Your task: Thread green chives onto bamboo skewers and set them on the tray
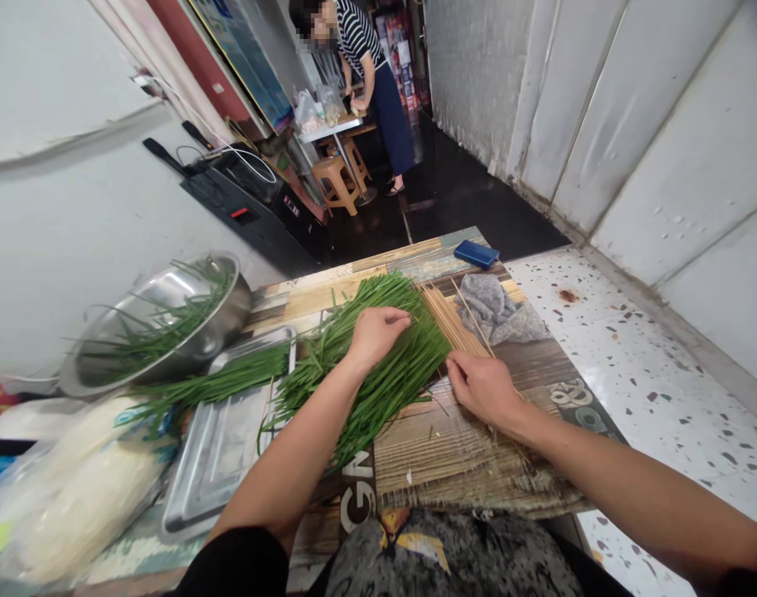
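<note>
- Currently I see, through the head camera, the left hand (376, 336) over the heap of green leaves (394, 385), thumb and forefinger drawn together; I can't tell whether a blade sits between them.
- The right hand (485, 390) is at the near end of the thin wooden sticks (449, 319), fingers curled together; what they pinch, if anything, I can't make out.
- That heap lies mid-table, its right edge against the sticks; the left forearm hides part of it from me.
- One loose stick (468, 307) slants apart from the bundle, toward the right hand.
- Close beyond the sticks I have a crumpled grey cloth (499, 313) on the patterned table (428, 452), and a blue box (476, 254) near the far corner.
- Crowding the left side is a metal tray (220, 448), with a smaller bunch of leaves (247, 377) across its far end.
- Behind that, a tilted-looking steel bowl (241, 303) holds more greens; a clear bag of pale stuff (92, 489) takes up the near left.
- Well apart, I see another person (387, 99) bending over a small table (328, 130), with tan stools (337, 182) beneath and black equipment (247, 199) along the left wall.
</note>
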Available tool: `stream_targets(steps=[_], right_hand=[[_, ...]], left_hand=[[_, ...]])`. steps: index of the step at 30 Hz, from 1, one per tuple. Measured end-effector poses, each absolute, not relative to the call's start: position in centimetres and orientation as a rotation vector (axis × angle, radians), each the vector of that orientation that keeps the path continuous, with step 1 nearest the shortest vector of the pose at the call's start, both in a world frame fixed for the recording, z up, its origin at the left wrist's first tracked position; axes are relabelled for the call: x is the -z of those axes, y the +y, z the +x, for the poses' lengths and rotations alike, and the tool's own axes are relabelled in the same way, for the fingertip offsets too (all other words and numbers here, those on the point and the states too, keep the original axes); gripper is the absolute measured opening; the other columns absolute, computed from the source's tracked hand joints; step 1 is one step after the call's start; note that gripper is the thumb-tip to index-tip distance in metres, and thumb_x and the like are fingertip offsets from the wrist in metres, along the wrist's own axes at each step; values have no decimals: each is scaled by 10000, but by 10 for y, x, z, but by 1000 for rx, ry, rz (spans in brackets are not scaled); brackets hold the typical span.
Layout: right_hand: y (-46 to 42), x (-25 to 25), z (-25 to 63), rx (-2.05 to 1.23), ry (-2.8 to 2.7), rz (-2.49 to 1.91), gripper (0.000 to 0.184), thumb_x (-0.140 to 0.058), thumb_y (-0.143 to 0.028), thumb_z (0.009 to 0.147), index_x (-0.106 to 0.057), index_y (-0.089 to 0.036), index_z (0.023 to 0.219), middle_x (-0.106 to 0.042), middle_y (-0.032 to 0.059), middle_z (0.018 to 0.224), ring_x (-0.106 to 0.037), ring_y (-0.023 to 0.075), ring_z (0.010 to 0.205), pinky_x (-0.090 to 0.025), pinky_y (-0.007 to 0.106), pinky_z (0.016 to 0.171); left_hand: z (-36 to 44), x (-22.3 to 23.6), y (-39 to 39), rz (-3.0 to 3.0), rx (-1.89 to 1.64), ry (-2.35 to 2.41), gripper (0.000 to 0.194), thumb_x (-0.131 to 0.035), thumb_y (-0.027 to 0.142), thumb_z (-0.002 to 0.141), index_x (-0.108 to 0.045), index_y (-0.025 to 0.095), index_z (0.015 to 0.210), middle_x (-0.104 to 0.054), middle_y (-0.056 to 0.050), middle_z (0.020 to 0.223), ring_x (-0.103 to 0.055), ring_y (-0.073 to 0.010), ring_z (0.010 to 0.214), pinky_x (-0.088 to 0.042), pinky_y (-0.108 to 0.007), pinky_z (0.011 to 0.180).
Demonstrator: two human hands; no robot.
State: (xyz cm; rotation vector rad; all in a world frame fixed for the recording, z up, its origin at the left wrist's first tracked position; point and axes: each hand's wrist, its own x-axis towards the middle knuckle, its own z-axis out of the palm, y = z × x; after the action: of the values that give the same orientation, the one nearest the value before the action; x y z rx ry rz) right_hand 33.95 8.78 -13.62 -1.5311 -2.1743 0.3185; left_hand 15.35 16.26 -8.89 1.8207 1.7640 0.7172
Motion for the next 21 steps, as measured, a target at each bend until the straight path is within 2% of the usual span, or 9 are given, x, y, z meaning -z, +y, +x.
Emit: stream_targets(steps=[21], right_hand=[[88, 138, 340, -316, -2176, -1517, 304, -362, -281, 889, -638, -171, 827, -663, 34, 651, -553, 125, 539, -256, 246, 526]], left_hand=[[158, 86, 158, 1945, -713, 1806, 152, -626, 244, 740, -723, 204, 850, -724, -18, 890, -659, -157, 835, -490, -271, 821]])
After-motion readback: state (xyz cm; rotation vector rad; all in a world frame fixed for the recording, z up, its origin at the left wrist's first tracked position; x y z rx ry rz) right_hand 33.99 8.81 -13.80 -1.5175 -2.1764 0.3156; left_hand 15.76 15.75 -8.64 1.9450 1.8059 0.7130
